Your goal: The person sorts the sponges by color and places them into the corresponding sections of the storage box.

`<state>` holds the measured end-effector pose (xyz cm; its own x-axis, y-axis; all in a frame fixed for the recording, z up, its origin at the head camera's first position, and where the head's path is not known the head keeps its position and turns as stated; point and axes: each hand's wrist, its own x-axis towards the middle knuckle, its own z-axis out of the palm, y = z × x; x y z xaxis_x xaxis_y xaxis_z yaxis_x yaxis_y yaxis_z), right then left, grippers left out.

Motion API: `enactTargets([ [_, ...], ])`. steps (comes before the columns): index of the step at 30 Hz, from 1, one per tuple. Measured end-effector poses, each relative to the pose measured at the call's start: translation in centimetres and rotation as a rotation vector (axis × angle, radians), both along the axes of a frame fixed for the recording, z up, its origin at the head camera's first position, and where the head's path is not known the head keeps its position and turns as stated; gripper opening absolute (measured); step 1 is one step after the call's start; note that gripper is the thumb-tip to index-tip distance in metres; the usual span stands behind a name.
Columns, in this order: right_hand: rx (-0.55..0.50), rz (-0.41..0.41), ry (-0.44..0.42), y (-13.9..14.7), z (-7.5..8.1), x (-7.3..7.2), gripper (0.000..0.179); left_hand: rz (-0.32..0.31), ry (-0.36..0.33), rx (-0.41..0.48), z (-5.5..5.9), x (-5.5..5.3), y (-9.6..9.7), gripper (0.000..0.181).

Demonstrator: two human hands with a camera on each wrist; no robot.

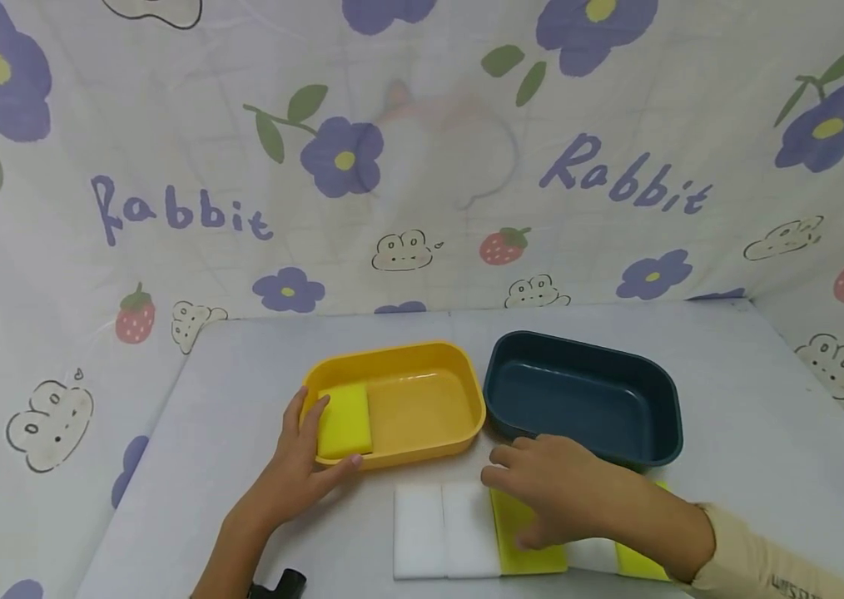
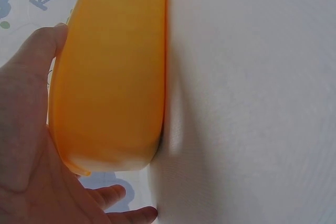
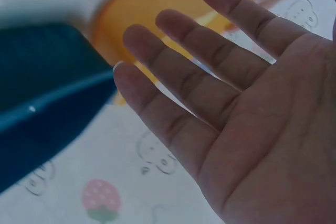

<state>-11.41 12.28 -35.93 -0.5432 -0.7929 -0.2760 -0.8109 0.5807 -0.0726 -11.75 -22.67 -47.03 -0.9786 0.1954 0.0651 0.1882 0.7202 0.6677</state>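
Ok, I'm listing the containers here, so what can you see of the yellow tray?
The yellow tray is a rounded rectangle, open-topped, smooth and plastic-looking, with a raised wall and thin rim. It sits upright on the white table, slightly angled, close beside the dark blue tray. A brighter yellow sponge-like block lies inside its left end. The left hand touches that end, thumb by the near rim.

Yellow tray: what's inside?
One yellow sponge block at the left end of the yellow tray, bare floor to its right. Hidden: the floor under the block, and part of its left edge behind the left hand.
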Motion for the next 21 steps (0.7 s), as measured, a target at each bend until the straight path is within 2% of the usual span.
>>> enactTargets([
  [9,0.004,-0.045,-0.019,0.8,-2.8,0.6,0.062,0.003,-0.006,-0.008,0.4,0.0,0.0,0.1],
  [15,0.021,-0.081,-0.07,0.9,-3.9,0.9,0.071,0.003,-0.009,-0.002,0.4,0.1,0.1,0.099],
  [21,0.041,-0.073,-0.081,1.1,-4.8,1.0,0.08,0.006,-0.019,0.003,0.3,0.1,0.1,0.099],
])
